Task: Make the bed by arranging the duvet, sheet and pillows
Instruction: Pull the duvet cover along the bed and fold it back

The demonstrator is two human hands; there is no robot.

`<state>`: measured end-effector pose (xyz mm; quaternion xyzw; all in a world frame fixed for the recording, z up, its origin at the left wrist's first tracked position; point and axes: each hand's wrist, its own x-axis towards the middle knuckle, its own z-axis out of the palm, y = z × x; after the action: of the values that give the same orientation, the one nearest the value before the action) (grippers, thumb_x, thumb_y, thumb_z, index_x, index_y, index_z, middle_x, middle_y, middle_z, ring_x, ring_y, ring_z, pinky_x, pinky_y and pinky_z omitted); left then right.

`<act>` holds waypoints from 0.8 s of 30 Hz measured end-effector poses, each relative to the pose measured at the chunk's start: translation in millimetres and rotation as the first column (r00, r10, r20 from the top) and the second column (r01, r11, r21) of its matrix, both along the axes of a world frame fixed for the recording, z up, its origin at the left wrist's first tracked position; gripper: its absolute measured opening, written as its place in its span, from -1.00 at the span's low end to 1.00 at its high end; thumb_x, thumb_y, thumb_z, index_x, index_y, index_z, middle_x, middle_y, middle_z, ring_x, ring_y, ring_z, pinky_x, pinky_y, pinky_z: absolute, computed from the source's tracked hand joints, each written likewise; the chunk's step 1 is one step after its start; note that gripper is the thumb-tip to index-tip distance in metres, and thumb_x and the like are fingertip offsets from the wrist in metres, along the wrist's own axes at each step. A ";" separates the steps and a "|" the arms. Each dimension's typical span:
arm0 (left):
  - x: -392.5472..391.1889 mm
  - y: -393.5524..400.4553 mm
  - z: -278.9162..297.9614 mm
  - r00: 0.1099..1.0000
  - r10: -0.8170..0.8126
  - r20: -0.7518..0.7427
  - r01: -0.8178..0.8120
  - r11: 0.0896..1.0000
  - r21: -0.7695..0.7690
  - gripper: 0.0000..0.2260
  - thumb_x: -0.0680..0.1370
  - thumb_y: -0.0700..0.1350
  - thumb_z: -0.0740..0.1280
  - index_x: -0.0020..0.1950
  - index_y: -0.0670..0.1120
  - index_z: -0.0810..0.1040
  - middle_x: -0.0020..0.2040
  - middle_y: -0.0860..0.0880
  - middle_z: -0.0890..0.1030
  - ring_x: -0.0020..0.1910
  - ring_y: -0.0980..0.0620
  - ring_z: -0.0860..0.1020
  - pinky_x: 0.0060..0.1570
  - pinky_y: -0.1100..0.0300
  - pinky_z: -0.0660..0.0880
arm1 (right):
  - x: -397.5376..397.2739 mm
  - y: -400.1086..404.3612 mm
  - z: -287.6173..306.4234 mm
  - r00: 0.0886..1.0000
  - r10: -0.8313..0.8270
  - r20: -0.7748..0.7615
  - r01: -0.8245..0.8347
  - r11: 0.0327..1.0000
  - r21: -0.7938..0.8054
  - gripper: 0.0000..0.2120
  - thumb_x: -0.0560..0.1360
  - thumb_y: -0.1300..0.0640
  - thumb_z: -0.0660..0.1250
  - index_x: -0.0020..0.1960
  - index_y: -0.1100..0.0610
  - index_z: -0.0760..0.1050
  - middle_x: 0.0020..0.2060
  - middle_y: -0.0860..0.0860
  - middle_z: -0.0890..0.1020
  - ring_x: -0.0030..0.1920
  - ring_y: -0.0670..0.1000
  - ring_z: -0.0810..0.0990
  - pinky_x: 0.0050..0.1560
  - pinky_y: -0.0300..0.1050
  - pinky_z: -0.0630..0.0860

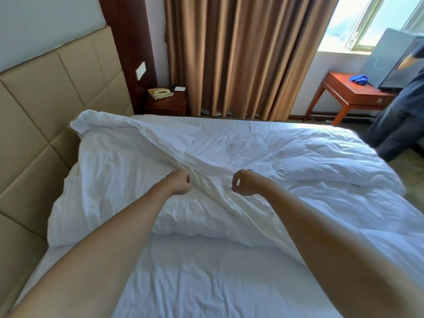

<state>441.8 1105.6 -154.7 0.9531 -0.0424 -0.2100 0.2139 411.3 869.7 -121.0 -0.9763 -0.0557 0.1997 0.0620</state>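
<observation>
A rumpled white duvet [241,148] lies bunched across the middle and far side of the bed, over a white fitted sheet [206,276]. My left hand [180,183] grips a gathered ridge of the duvet's edge, pulled up toward me. My right hand [244,182] pinches the same edge a little to the right. A white pillow [110,171] lies under the duvet by the padded beige headboard [43,106] on the left. The bare sheet in front of me is creased.
Beyond the bed stand a dark nightstand [166,104] with a beige telephone [159,93], brown curtains [241,53] and a window. At the right, an orange wooden table [348,95] carries a dark screen, and another person in dark clothes [399,120] stands by the bed's far corner.
</observation>
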 end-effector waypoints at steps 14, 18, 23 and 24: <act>-87.3 -207.0 -21.2 0.990 -0.110 -0.092 0.115 0.991 0.060 -0.82 0.53 -0.08 0.25 0.03 -0.15 0.52 0.01 -0.12 0.57 -0.02 -0.12 0.58 0.00 -0.03 0.56 | -89.4 -211.4 -40.9 0.981 -0.110 -0.157 0.118 0.992 0.046 -0.78 0.46 0.20 0.24 -0.02 0.24 0.62 -0.10 0.20 0.67 -0.08 0.18 0.68 0.03 0.07 0.64; -77.0 -247.6 -29.7 0.982 -0.151 -0.115 0.161 0.983 0.084 -0.92 0.55 -0.13 0.24 -0.09 -0.13 0.46 -0.13 -0.11 0.50 -0.23 -0.09 0.47 -0.25 0.11 0.43 | -90.2 -246.2 -49.9 0.968 -0.156 -0.195 0.169 0.984 0.053 -0.76 0.48 0.20 0.23 0.02 0.25 0.63 -0.11 0.20 0.68 -0.08 0.17 0.70 0.02 0.04 0.65; -55.8 -314.3 -40.5 0.973 -0.216 -0.083 0.218 0.976 0.013 -0.83 0.53 -0.09 0.27 0.02 -0.14 0.57 0.01 -0.13 0.60 -0.04 -0.12 0.58 0.00 0.04 0.56 | -80.1 -303.0 -45.5 0.962 -0.216 -0.168 0.220 0.975 0.005 -0.77 0.50 0.20 0.25 -0.01 0.28 0.64 -0.14 0.21 0.70 -0.11 0.19 0.69 0.02 0.06 0.64; -54.7 -326.4 -42.9 0.969 -0.232 -0.081 0.233 0.972 0.005 -0.82 0.53 -0.08 0.27 0.03 -0.15 0.57 0.02 -0.14 0.61 -0.02 -0.13 0.59 0.02 0.01 0.56 | -77.5 -314.2 -47.9 0.960 -0.222 -0.169 0.225 0.974 -0.001 -0.76 0.50 0.20 0.24 -0.01 0.28 0.65 -0.16 0.20 0.71 -0.11 0.19 0.70 0.02 0.05 0.64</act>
<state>387.1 779.2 -197.5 0.9338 -0.1437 -0.2719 0.1826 333.9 555.5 -168.8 -0.9555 0.0582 0.2723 0.0975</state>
